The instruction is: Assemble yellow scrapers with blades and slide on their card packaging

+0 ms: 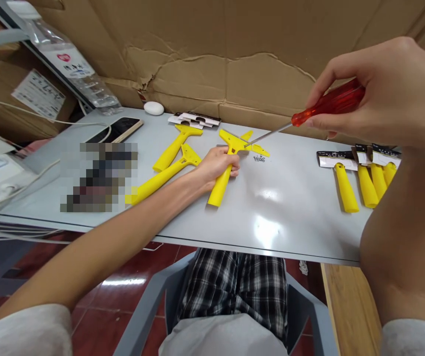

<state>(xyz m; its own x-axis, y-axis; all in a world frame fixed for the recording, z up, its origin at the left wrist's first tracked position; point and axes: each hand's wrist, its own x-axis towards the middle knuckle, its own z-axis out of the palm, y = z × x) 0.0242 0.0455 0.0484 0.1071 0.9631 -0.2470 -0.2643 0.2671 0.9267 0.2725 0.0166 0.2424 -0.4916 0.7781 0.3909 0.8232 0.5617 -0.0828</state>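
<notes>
Left hand [216,168]: closed around the handle of a yellow plastic scraper [220,185], which rests on the table.
Right hand [379,94]: raised over the table, thumb and fingers gripping the red handle of a screwdriver [327,105].
Screwdriver shaft: thin steel, slanting down, its end at the scraper's head.
Beside the scraper's head: a loose yellow plastic piece [260,151] and tiny dark parts [259,158], too small to identify.
Table: a pale grey table [282,212] under all of these.
Left along the table: two more yellow scrapers [168,155], a stack of printed cards [193,118], a smartphone [116,129] and a pixelated patch [97,178].
Right along the table: carded yellow scrapers [357,178] lying in a row.
Behind: a creased cardboard sheet [216,74].
Below: plaid trousers [234,287], a grey plastic chair [146,306] and a red tile floor [97,321].
</notes>
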